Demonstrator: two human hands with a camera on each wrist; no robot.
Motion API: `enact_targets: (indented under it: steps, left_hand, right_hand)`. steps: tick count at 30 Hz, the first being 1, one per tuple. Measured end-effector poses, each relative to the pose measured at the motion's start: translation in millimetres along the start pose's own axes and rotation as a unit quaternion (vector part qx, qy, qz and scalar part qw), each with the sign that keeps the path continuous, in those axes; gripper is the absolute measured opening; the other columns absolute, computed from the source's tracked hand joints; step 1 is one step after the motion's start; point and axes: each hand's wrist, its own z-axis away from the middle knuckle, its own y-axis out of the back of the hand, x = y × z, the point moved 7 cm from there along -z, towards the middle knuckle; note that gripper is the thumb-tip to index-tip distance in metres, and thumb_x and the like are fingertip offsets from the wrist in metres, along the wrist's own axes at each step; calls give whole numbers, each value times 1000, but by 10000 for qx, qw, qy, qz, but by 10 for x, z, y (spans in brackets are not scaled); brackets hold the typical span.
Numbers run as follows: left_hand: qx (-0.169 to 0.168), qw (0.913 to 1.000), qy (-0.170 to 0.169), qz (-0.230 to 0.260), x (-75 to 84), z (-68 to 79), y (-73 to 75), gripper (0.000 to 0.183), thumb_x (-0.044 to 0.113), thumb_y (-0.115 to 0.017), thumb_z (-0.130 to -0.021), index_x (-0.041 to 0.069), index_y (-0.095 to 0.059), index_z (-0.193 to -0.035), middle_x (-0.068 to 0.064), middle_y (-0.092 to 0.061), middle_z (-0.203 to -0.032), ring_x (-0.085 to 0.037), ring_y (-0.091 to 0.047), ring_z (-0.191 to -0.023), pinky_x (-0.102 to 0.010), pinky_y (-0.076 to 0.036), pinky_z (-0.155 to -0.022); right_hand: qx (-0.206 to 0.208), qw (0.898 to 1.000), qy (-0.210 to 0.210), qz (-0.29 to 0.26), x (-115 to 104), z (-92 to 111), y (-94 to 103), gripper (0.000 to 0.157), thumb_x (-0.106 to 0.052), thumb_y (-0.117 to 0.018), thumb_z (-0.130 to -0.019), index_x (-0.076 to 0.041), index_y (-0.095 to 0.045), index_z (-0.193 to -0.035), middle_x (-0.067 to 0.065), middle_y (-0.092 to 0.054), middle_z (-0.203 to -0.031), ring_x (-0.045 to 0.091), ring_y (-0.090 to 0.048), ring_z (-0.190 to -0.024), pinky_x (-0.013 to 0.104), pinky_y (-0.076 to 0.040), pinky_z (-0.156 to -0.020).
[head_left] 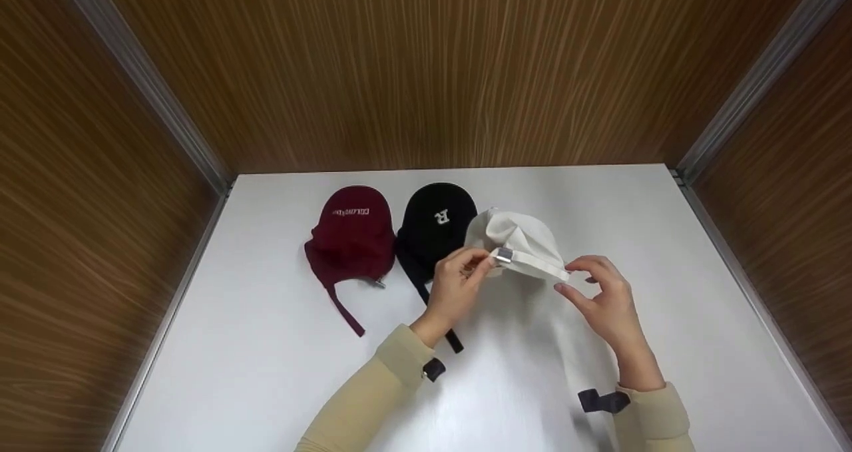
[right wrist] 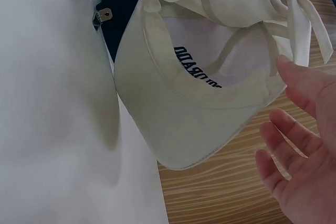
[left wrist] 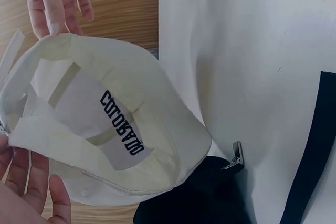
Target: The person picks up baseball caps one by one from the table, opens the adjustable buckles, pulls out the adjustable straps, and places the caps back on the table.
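A white baseball cap (head_left: pixel 526 239) is held up off the table, its back strap towards me. My left hand (head_left: pixel 456 285) pinches the strap beside the metal buckle (head_left: pixel 504 255). At the strap's right end, my right hand (head_left: pixel 609 299) holds the cap's edge between thumb and index finger. The index finger is largely hidden in the right wrist view, where the other fingers (right wrist: pixel 286 148) spread apart below the rim. The inside of the cap (left wrist: pixel 79 87) faces the left wrist camera, with dark reversed COLORADO lettering (left wrist: pixel 122 124) showing through.
Left of the white cap lies a black cap (head_left: pixel 432 232) with a white R, its strap (head_left: pixel 454 340) trailing towards me. Farther left is a dark red cap (head_left: pixel 356 239) with white lettering. Wood-patterned panels (head_left: pixel 439 72) enclose the white table (head_left: pixel 266 372) at the back and sides.
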Motion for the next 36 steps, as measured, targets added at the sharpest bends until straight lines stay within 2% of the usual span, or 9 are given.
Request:
enact_targets:
  steps: [7,12,17,20,25,30,36]
  left_hand:
    - [-74,9999,55,141,0,8,3,12,13,-68,-93,2,-72,-95,-2,-67,-90,-9,-63,-78,-23,-54,-67]
    - [-151,9999,-27,38,0,14,8,12,14,-67,-94,3,-71,-94,-2,-67,-91,-8,-63,-79,-22,-54,-68]
    - [-218,9991,-283,-249,47,-3,24,15,19,-65,-96,5,-71,-95,-1,-67,-91,-7,-63,-82,-21,-53,-70]
    - [-186,9972,-530,-499,104,-39,54,16,20,-65,-96,5,-70,-94,0,-65,-86,-7,-60,-78,-20,-50,-66]
    - [-158,9937,-862,-705,220,-115,115,15,18,-65,-97,5,-69,-92,1,-64,-83,-7,-59,-76,-20,-49,-67]
    - [-262,9934,-946,-600,293,-179,159,16,17,-64,-97,2,-70,-94,-2,-67,-87,-8,-62,-77,-19,-51,-70]
    - [-521,9918,-833,-812,267,-199,181,14,17,-65,-96,4,-70,-92,0,-68,-82,-7,-59,-71,-20,-49,-65]
  right_hand:
    - [62,9999,57,-84,-21,-67,-19,22,6,-80,-76,-2,-72,-95,6,-66,-98,4,-56,-93,21,-42,-78]
    - [101,9996,118,-229,-65,-82,5,16,7,-77,-79,-1,-73,-93,5,-67,-95,2,-56,-90,19,-42,-80]
    - [195,9985,357,-356,-156,-98,53,18,12,-75,-78,1,-72,-92,10,-68,-93,2,-56,-90,13,-41,-82]
    - [274,9974,557,-378,-233,-127,95,20,16,-73,-77,2,-71,-91,14,-67,-92,3,-57,-89,12,-42,-83]
    - [248,9968,707,-276,-385,-185,177,16,15,-72,-80,2,-70,-89,12,-68,-88,3,-60,-84,10,-44,-78]
    - [-131,9988,431,-175,-476,-197,202,3,3,-69,-88,2,-70,-91,6,-69,-84,3,-62,-74,10,-46,-68]
    - [-940,9924,-385,-701,-391,-130,98,4,-2,-64,-94,0,-68,-93,6,-66,-82,12,-64,-64,23,-54,-61]
